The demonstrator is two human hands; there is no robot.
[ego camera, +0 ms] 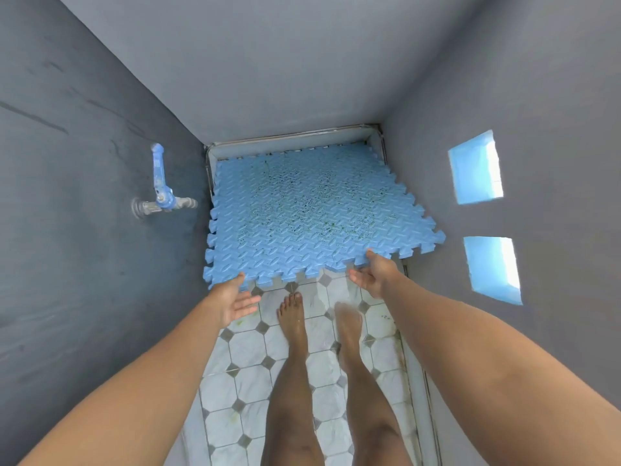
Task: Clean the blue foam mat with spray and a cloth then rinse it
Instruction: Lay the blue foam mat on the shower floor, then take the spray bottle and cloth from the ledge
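The blue foam mat (312, 210), with jigsaw edges and dark green specks over its middle, lies at the far end of a narrow tiled stall. Its near edge sits slightly above the floor tiles. My left hand (235, 299) is palm up at the mat's near left corner, fingers spread, with the thumb tip touching the edge. My right hand (373, 272) is at the near right edge, thumb resting on top of the mat and fingers apart below it. Neither hand is closed on the mat. No spray bottle or cloth is in view.
A metal tap with a blue handle (161, 193) sticks out of the grey left wall. Two small openings (477, 168) are in the right wall. My bare feet (294, 321) stand on white octagon floor tiles (248, 348) just behind the mat.
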